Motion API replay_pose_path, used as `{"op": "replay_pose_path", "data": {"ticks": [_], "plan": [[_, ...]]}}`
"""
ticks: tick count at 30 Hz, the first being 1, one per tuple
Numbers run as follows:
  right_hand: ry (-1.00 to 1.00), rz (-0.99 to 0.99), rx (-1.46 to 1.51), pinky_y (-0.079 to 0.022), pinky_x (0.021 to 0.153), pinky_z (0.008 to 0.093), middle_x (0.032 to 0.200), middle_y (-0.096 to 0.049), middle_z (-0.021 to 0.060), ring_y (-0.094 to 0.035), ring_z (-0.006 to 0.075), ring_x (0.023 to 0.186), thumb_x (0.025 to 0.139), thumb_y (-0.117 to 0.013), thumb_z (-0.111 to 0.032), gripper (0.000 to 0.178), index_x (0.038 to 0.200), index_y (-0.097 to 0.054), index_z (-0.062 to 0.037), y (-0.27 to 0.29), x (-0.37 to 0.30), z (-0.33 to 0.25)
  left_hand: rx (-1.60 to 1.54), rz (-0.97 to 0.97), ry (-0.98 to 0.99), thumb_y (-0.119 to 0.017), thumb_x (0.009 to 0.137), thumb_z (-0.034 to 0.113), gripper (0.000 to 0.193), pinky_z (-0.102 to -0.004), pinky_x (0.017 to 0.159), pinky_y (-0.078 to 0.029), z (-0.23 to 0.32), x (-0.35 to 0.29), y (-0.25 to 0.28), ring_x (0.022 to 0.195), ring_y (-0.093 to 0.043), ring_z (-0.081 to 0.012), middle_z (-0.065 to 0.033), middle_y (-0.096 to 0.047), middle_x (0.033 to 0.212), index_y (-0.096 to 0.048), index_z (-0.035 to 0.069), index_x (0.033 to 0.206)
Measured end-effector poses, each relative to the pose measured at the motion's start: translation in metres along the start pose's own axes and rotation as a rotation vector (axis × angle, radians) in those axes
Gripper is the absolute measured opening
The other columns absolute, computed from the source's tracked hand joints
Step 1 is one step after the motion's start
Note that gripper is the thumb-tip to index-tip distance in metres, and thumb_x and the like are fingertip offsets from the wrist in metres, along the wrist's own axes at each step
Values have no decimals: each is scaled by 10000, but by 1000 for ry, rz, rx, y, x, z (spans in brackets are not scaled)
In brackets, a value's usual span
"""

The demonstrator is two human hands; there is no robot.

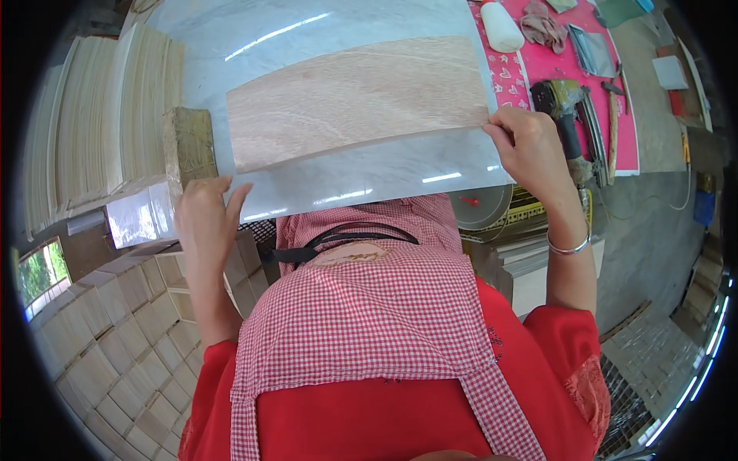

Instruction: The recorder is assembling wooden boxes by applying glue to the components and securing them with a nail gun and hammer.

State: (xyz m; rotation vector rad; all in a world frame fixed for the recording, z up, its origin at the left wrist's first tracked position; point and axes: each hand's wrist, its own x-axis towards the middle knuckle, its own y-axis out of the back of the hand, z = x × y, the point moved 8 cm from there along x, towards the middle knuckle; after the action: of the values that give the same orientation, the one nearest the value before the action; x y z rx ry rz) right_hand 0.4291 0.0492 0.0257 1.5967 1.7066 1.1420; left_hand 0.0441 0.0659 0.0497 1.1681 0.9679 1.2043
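A thin, pale wooden board (pixel 357 100) lies across the glossy white tabletop (pixel 400 175). At its near right corner, my right hand (pixel 534 146) pinches the edge between thumb and curled fingers. My left hand (pixel 204 211) is off the board, beside its near left corner, with thumb and forefinger apart. Just beyond those left fingers stands a block wrapped in brown tape (pixel 192 146), which the fingertips may be touching; I cannot tell. Tall stacks of thin wooden panels (pixel 115 115) rise to the left of the block.
On a pink cloth at the right lie a nail gun (pixel 557 100), a hammer (pixel 613 131), a white bottle (pixel 501 27) and a crumpled rag (pixel 543 27). Many wooden boxes (pixel 138 330) are piled below left. A round tray (pixel 480 207) sits under the table's right edge.
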Motion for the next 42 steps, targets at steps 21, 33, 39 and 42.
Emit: {"op": "replay_pose_path", "data": {"ticks": [21, 33, 39, 42], "plan": [[-159, 87, 18, -521, 687, 406, 848, -662, 209, -658, 372, 757, 827, -715, -110, 181, 952, -675, 15, 13, -14, 27, -244, 7, -757, -833, 583, 484, 725, -511, 1059, -382, 236, 97, -75, 1239, -500, -415, -304, -521, 1324, -638, -39, 1045], [-557, 165, -429, -516, 818, 448, 1011, -667, 257, -659, 407, 905, 778, -769, -192, 470, 1149, -620, 56, 45, -60, 162, -223, -10, -705, -818, 544, 477, 724, -481, 966, -429, 241, 98, -74, 1183, -535, -360, -243, -579, 1262, -683, -6, 1066], [-899, -14, -52, -511, 619, 334, 786, -681, 105, -672, 194, 703, 813, -780, -215, 364, 1035, -640, 37, 85, -59, 120, -218, -35, -682, -823, 537, 479, 712, -481, 955, -431, 237, 99, -77, 1178, -540, -346, -232, -583, 1261, -696, 17, 1064], [-833, 24, 172, -429, 496, 249, 719, -640, 16, -572, 67, 578, 847, -786, -203, 278, 947, -649, 17, 92, -70, 49, -229, -32, -678, -828, 534, 474, 706, -482, 954, -431, 236, 98, -75, 1182, -539, -343, -225, -586, 1258, -699, 26, 1064]]}}
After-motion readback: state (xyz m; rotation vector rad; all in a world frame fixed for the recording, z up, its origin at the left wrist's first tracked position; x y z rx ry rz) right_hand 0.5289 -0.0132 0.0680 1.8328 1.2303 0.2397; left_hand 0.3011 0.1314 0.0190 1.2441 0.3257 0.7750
